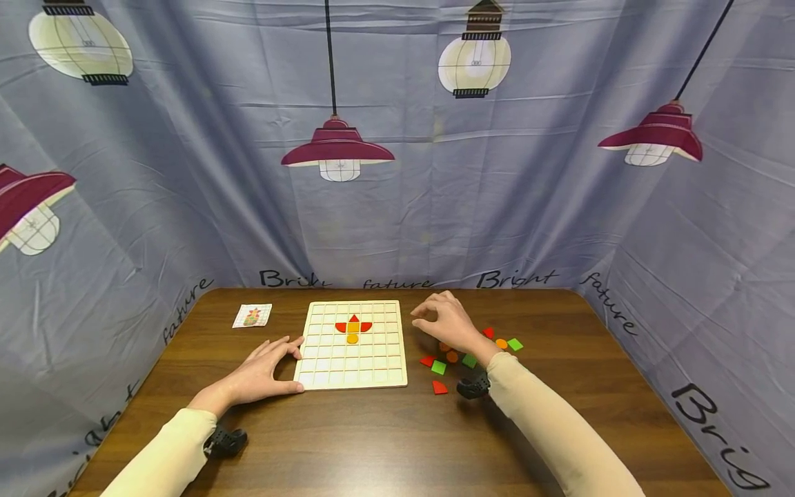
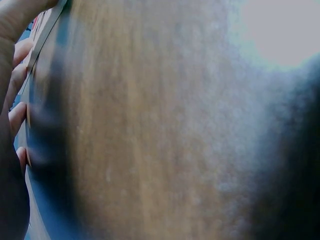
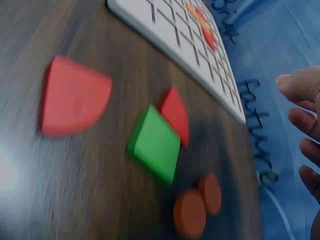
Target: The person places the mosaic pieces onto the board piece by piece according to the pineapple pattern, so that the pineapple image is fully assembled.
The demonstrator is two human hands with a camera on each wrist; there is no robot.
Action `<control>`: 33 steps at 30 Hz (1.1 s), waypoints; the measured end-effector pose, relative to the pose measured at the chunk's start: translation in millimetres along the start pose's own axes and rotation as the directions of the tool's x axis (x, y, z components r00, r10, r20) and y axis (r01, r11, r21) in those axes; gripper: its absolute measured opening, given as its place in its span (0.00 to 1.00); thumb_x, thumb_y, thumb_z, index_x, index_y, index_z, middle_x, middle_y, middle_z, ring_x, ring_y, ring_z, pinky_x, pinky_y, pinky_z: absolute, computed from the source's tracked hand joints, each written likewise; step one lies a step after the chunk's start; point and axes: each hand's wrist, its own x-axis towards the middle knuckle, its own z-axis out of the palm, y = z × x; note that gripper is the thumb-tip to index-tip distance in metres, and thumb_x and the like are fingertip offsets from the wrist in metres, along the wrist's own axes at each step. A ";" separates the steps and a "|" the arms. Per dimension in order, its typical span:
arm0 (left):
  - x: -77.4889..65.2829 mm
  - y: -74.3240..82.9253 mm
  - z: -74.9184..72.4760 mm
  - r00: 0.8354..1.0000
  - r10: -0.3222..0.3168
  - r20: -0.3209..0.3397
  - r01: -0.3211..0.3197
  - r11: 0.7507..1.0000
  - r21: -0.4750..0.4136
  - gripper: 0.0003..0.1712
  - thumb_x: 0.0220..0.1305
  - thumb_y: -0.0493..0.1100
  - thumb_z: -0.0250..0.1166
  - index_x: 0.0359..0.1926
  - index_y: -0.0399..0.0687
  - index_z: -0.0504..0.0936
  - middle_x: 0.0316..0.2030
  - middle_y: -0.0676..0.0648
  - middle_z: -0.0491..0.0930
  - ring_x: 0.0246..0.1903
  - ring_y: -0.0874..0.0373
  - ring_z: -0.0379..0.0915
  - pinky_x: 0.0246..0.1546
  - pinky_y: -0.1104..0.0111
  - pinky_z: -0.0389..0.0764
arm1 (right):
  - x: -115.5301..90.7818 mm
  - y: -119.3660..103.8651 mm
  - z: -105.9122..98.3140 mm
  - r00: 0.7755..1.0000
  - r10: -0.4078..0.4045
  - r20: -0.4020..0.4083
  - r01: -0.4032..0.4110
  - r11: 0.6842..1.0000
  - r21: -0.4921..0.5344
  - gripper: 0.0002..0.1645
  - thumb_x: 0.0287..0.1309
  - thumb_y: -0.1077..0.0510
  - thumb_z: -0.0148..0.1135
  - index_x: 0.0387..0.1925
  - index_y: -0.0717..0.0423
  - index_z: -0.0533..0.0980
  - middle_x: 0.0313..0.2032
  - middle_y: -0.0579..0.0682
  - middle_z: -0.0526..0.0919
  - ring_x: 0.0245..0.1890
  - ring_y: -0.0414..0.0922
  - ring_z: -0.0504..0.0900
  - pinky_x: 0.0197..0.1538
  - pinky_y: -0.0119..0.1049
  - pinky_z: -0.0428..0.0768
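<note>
My left hand (image 1: 263, 373) rests at the left edge of a pale square grid board (image 1: 354, 378), its thumb by the near corner and its fingers spread along the side. On the board, a red triangle (image 1: 354, 319) tops an orange square (image 1: 353, 328). Red quarter-circles (image 1: 366, 326) flank the square, and an orange disc (image 1: 352, 339) sits below it. My right hand (image 1: 448, 323) hovers just right of the board, over loose pieces. Its fingers bend loosely apart from the thumb (image 3: 292, 87), with nothing seen between them.
Loose pieces lie on the table (image 1: 348, 442) to the right: a red quarter-circle (image 3: 75, 97), a green square (image 3: 156, 144), orange discs (image 3: 190, 214) and several others, partly behind my right wrist. A small printed picture card (image 1: 252, 315) lies back left. Fabric curtains (image 1: 385, 207) enclose the table.
</note>
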 end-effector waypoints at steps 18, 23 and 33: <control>-2.1 2.4 0.5 1.000 0.009 -0.011 -0.009 1.000 -0.002 0.30 0.55 0.67 0.74 0.48 0.57 0.74 0.74 0.42 0.65 0.74 0.34 0.54 0.72 0.36 0.46 | -60.3 72.0 -42.5 0.992 0.109 -0.070 -0.114 0.992 -0.061 0.15 0.62 0.50 0.72 0.48 0.51 0.86 0.41 0.41 0.84 0.50 0.50 0.73 0.57 0.55 0.68; -1.4 1.8 -0.2 1.000 0.010 -0.016 -0.010 1.000 0.008 0.30 0.55 0.67 0.74 0.48 0.57 0.74 0.74 0.42 0.65 0.73 0.34 0.55 0.72 0.36 0.47 | -71.9 86.5 -50.6 0.986 0.146 -0.084 -0.154 0.984 -0.088 0.17 0.61 0.51 0.72 0.50 0.51 0.86 0.44 0.44 0.84 0.51 0.51 0.74 0.58 0.56 0.67; 0.0 0.7 -0.2 1.000 0.016 -0.017 -0.016 1.000 0.006 0.30 0.55 0.67 0.74 0.48 0.59 0.73 0.74 0.42 0.66 0.73 0.34 0.55 0.72 0.36 0.47 | -86.2 104.4 -59.2 0.970 0.213 -0.118 -0.230 0.962 -0.149 0.17 0.60 0.49 0.74 0.48 0.50 0.86 0.46 0.49 0.85 0.55 0.57 0.71 0.60 0.59 0.64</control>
